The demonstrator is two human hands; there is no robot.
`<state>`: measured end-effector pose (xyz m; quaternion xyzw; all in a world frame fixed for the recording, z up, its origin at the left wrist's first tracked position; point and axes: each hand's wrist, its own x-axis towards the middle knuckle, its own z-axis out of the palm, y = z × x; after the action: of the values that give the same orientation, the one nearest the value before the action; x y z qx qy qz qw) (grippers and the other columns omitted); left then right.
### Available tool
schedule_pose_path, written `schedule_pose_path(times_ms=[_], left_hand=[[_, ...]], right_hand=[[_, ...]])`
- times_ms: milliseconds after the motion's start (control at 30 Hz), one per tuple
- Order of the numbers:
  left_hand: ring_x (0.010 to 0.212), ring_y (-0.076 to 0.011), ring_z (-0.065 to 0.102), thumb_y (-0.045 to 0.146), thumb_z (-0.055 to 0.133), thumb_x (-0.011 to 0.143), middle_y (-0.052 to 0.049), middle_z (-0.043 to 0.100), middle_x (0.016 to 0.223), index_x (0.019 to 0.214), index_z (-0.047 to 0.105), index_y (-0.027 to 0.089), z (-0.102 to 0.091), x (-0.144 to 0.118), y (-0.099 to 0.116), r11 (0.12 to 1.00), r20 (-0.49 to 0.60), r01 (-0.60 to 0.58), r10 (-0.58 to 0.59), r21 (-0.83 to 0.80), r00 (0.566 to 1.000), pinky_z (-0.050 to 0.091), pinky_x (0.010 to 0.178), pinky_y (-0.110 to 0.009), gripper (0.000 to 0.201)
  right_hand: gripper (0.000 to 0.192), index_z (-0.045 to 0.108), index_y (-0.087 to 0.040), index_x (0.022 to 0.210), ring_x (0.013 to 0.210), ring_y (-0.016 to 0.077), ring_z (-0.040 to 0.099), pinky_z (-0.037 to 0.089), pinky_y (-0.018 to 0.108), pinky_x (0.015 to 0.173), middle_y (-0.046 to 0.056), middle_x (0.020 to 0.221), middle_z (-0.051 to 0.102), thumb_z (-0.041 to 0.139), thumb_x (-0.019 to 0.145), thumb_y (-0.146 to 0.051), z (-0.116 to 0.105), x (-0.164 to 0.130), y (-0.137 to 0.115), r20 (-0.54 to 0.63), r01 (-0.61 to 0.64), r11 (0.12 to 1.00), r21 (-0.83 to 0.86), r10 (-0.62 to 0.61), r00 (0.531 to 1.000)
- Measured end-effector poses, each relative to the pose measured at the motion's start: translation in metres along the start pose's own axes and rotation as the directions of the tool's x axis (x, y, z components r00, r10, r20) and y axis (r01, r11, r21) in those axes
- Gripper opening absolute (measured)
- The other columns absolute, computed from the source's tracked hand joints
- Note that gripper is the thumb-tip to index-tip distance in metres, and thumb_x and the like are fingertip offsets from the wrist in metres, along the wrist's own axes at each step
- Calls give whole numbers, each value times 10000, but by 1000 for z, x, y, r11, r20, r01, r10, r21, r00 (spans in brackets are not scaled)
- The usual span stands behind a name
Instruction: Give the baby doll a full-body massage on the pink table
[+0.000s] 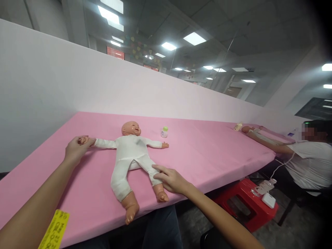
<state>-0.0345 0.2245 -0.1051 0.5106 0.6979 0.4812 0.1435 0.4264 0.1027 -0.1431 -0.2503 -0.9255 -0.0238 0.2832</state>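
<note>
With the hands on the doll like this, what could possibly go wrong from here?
1. The doll's feet hang past the edge of the pink table, so a pull from the right hand on its leg might slide the baby doll off.
2. The left hand grips the doll's hand; a tug might strain that arm.
3. The small bottle stands near the doll's other arm and might tip over.

Both forearms bare, no sleeves in view. Yellow tag (55, 228) with dark print on left forearm. Dark blue trousers (160, 228) below desk edge.
</note>
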Motion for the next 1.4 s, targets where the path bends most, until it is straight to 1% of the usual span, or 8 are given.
schedule_pose_path(times_ms=[100, 333, 533, 633, 833, 900, 1100, 1400], left_hand=[[1040, -192, 638, 602, 762, 790, 0, 703, 1218, 1237, 670, 271, -8, -2, 3, 998, 17, 64, -65, 27, 998, 467, 789, -255, 564], [963, -183, 632, 477, 670, 850, 40, 724, 1053, 1071, 730, 272, -5, 4, -3, 980, 33, 116, -123, 161, 992, 422, 730, -228, 307], [972, -203, 644, 635, 691, 812, 18, 733, 1068, 1065, 720, 250, -5, 4, -3, 972, 59, 62, -77, 226, 995, 437, 734, -232, 461], [958, -210, 652, 673, 735, 762, -2, 739, 1087, 1080, 703, 240, -8, 2, -2, 970, 108, 28, -56, 242, 993, 454, 723, -234, 538], [899, -266, 679, 757, 661, 764, -52, 750, 976, 979, 651, 199, -12, 5, -12, 946, 146, -41, -7, 322, 989, 454, 697, -275, 598], [872, -276, 680, 773, 620, 782, -59, 746, 939, 933, 636, 202, -12, 8, -16, 925, 157, -69, 11, 373, 987, 435, 682, -286, 591], [966, -334, 654, 760, 546, 822, -118, 748, 1010, 855, 640, 204, -11, 8, -21, 884, 188, -164, 89, 438, 978, 421, 756, -366, 564], [1045, -360, 635, 773, 493, 852, -123, 726, 1068, 919, 700, 218, -11, 9, -28, 874, 209, -175, 87, 453, 974, 446, 865, -431, 596]], right_hand=[[461, 652, -232, 1340, 1365, 217, 608, 568, 349, 1069, 98, 1599, 494, 511, 930, -75, -3, -1, 1, 2, 34, 998, 43, -34, 999], [590, 584, -272, 1453, 1259, 199, 668, 598, 366, 1028, 75, 1634, 447, 450, 911, -80, -7, 0, 9, -27, -2, 990, 139, 6, 1000], [544, 552, -270, 1449, 1051, 185, 708, 630, 372, 875, 112, 1589, 471, 434, 935, -136, 3, 48, 60, -236, -83, 941, 328, 167, 957], [439, 599, -226, 1337, 743, 120, 670, 595, 320, 713, 127, 1443, 570, 430, 933, -195, 22, 91, 98, -348, -157, 846, 509, 369, 862], [303, 621, -178, 1088, 595, 119, 527, 432, 246, 556, 30, 918, 678, 440, 859, -259, 73, 157, 139, -363, -285, 553, 783, 778, 513], [279, 629, -175, 1036, 604, 124, 517, 426, 253, 573, 29, 904, 671, 437, 849, -252, 86, 163, 138, -388, -291, 555, 779, 792, 471], [245, 680, -163, 963, 865, 187, 612, 456, 287, 737, 70, 984, 689, 466, 853, -213, 95, 151, 122, -470, -279, 752, 597, 610, 638], [206, 677, -175, 821, 570, 138, 453, 370, 254, 582, -26, 632, 541, 489, 816, -260, 96, 149, 113, -423, -327, 739, 589, 626, 655]])
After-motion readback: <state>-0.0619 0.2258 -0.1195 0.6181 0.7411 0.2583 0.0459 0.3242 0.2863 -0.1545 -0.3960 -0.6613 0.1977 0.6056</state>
